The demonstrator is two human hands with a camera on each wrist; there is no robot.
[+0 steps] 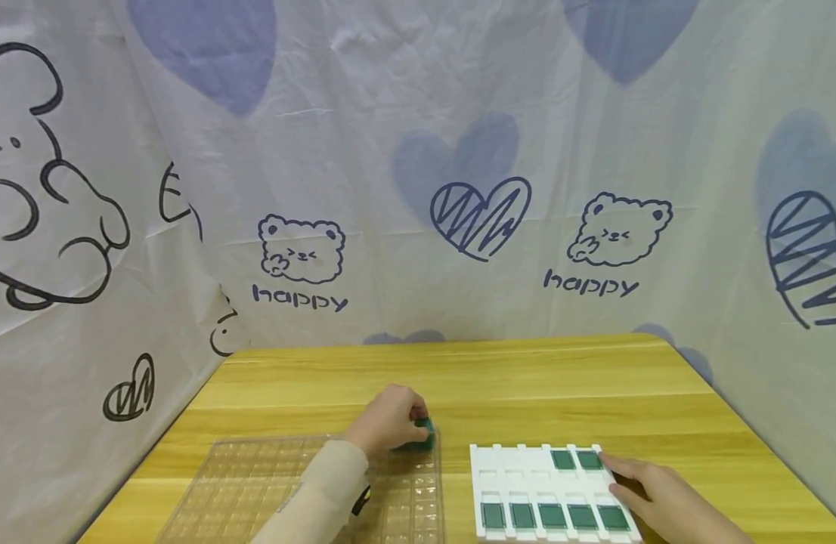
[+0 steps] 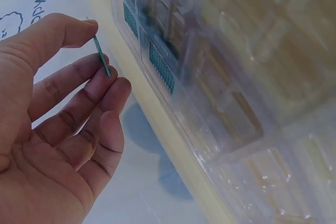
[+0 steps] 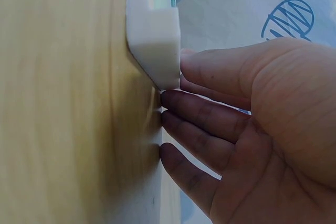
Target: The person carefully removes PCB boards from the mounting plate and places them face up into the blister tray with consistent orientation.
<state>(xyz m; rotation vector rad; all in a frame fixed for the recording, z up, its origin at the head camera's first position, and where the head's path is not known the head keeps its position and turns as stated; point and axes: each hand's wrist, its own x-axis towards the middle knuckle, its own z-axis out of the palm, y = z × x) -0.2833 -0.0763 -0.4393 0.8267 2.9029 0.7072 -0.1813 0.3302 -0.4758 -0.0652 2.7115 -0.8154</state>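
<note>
Between thumb and fingertips, my left hand pinches a thin green board, seen nearly edge-on in the left wrist view. This hand is over the far right corner of a clear compartmented plastic tray. More green boards with a fine grid pattern sit in the tray's compartments there. To the right lies a white slotted rack, holding two green boards in its far row and several in its near row. My right hand touches the rack's right side with its thumb and extended fingers, the lower fingertips at the wooden surface.
Both the tray and the rack lie on a wooden table, with a strip of wood between them. A white curtain printed with hearts and bears hangs behind the table and along its sides.
</note>
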